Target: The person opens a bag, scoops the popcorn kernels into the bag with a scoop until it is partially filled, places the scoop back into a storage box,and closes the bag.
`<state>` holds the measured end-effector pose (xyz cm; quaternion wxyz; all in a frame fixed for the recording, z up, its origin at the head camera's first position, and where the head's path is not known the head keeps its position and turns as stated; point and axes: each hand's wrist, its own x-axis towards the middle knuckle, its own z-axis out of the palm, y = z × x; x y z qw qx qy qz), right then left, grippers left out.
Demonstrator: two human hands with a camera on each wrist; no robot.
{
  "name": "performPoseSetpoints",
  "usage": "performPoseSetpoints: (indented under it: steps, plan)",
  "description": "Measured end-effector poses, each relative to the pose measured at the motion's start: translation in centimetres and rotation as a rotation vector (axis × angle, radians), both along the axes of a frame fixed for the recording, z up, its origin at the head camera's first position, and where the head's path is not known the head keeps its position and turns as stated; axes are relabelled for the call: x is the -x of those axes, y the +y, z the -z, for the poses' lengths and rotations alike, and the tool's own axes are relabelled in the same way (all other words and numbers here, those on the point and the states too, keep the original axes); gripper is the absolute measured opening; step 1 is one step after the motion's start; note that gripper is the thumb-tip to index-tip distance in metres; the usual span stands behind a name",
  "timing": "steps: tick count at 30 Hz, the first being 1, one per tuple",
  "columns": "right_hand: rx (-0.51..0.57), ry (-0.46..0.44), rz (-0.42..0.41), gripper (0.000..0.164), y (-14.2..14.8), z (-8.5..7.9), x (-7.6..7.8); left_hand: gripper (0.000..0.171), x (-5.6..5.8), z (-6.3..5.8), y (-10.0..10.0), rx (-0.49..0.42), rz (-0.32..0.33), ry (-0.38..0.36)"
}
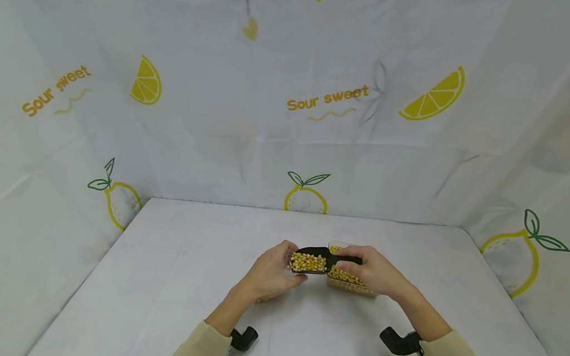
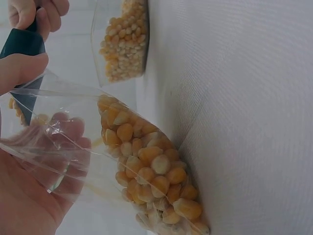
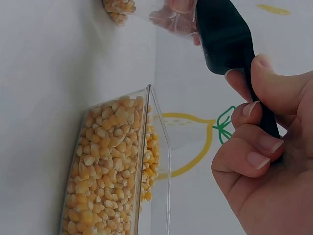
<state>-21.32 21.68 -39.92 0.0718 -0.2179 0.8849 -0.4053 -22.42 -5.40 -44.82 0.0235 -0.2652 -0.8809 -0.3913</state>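
Observation:
My right hand [image 1: 373, 271] grips the handle of a black scoop [image 3: 225, 41], fingers curled round it. Yellow corn kernels [image 1: 308, 262] fill the scoop. Its front end lies at the mouth of a clear plastic bag [image 2: 68, 103], which my left hand [image 1: 273, 269] holds near the top, thumb on one side and fingers on the other. More kernels [image 2: 151, 171] sit in the lower part of the bag, close to the tabletop. Beneath and behind my right hand stands a clear box [image 3: 145, 127] of corn kernels.
A white-covered table [image 1: 180, 293] spreads under both hands. White cloth walls [image 1: 246, 158] with lemon prints enclose its back and sides. Black devices [image 1: 400, 342] are strapped at both wrists, by the beige sleeves.

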Motion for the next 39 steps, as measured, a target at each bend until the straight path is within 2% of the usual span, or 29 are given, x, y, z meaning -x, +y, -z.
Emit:
performPoseSetpoints:
  steps: [19,39]
  plan:
    - [-0.084,0.196,-0.067,0.031,-1.0,-0.9,-0.3,0.056,-0.1,0.0,0.1,0.031,-0.03,-0.007]
    - [-0.179,0.325,-0.095,0.024,-2.0,-2.0,-0.9,0.058,0.0,0.1,0.1,0.025,-0.027,-0.016]
